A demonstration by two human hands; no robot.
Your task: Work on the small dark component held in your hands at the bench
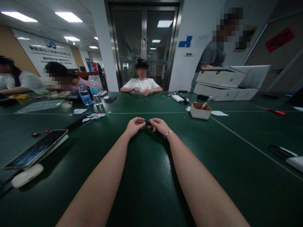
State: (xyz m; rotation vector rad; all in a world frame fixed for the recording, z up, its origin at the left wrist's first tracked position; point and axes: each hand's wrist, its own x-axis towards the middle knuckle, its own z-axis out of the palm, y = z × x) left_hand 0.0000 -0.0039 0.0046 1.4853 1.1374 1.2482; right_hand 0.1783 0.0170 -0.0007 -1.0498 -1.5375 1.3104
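Observation:
Both my arms reach forward over the dark green table (146, 176). Between my fingertips is a small black object (148, 123), too small and covered to name. My left hand (135, 127) pinches its left end with thumb and fingers. On the other end, my right hand (160, 126) is closed in a pinch, with a silver bracelet (168, 134) at the wrist. The two hands almost meet, a little above the tabletop or resting on it; I cannot tell which.
Left lie a phone (38, 148), a white earphone case (27, 175) and crumpled paper (93, 117); two water bottles (85, 94) stand behind. A small cardboard box (200, 111) and a screwdriver (276, 111) are right. A person (141, 83) sits opposite; white boxes (219, 83) are stacked far right.

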